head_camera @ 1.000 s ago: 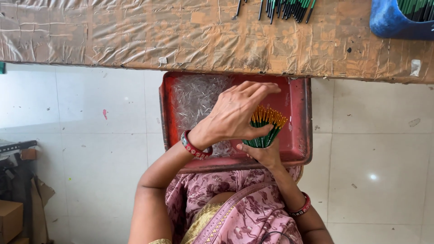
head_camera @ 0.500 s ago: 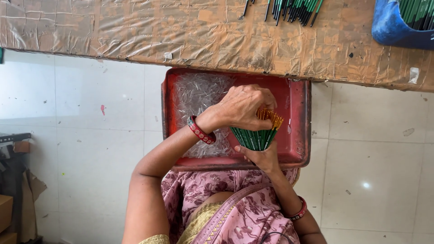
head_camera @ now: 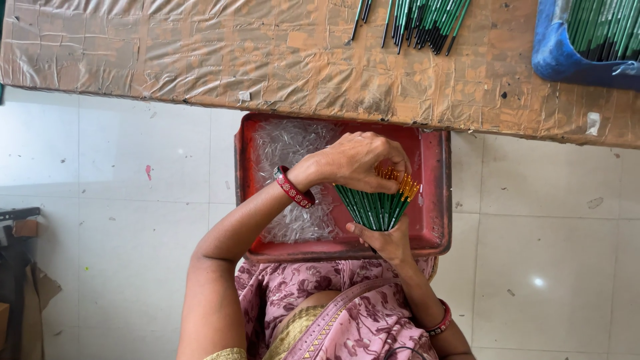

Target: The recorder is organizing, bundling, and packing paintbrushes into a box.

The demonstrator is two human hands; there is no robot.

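Since the earlier frame the left hand (head_camera: 357,162) had slid further over the orange tips of the green pencil bundle (head_camera: 377,207), which the right hand (head_camera: 387,241) clamped from below, above the red tray (head_camera: 437,200). Fanning evenly probably needed a firm lower grip.

Centre frame: rectangular red plastic tray (head_camera: 437,200), its left half filled with clear, glinting plastic bits (head_camera: 290,143). Fanned bundle of dark green pencils (head_camera: 375,208) shows orange-yellow ends. Red bangle with small pale dots (head_camera: 294,187) on the wrist left of centre; a second red bangle (head_camera: 441,321) lower right. Garment (head_camera: 347,313) is mauve-pink with a darker floral print. Top: brown paper-covered table (head_camera: 200,53), loose green pencils (head_camera: 420,17), blue tub (head_camera: 567,57) upper right. White tiled floor (head_camera: 100,173).
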